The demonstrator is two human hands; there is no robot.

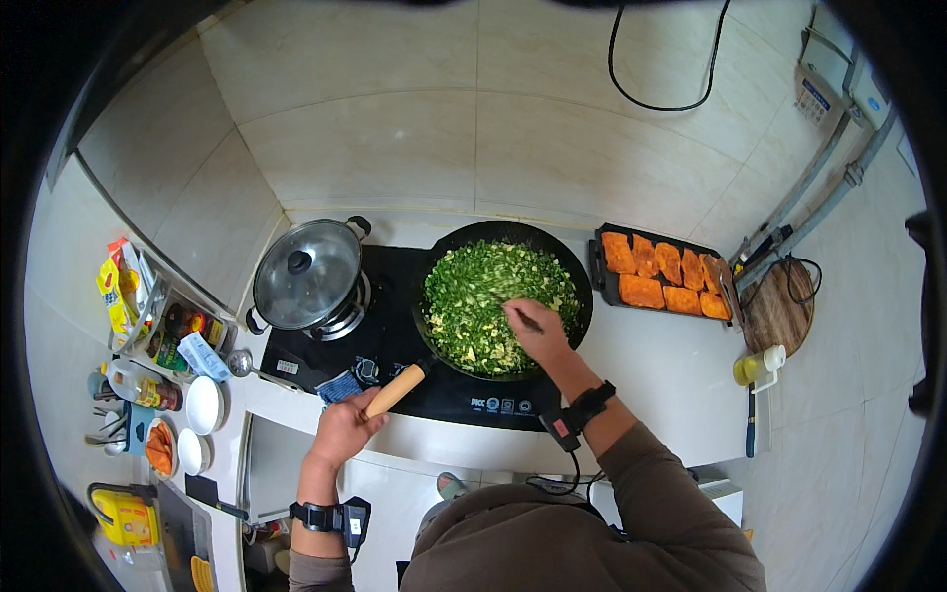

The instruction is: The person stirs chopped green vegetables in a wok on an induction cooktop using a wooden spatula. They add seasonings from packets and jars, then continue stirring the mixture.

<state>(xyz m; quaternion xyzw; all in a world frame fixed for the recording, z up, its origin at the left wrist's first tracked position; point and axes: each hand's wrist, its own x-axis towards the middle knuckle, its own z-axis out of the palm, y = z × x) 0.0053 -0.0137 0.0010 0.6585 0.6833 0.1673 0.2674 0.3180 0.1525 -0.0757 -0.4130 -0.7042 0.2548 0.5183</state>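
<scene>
A black wok [584, 296] on the black glass cooktop [392, 277] holds chopped green leaves mixed with small yellow bits [481, 333]. My left hand [344, 429] grips the wok's light wooden handle [396, 391], with a blue cloth [339, 386] lying just beyond it. Over the right part of the wok, my right hand [536, 331] is closed around a thin dark utensil; its far end is blurred among the greens, so its kind is unclear. Both wrists wear black straps with small devices.
A glass-lidded pot [307, 274] stands on the left burner. At right are a black tray [603, 285] of orange slabs, a round wooden board [777, 307] and an oil bottle [747, 368]. White bowls [205, 405], a ladle [240, 362] and condiment bottles [148, 385] crowd the left counter.
</scene>
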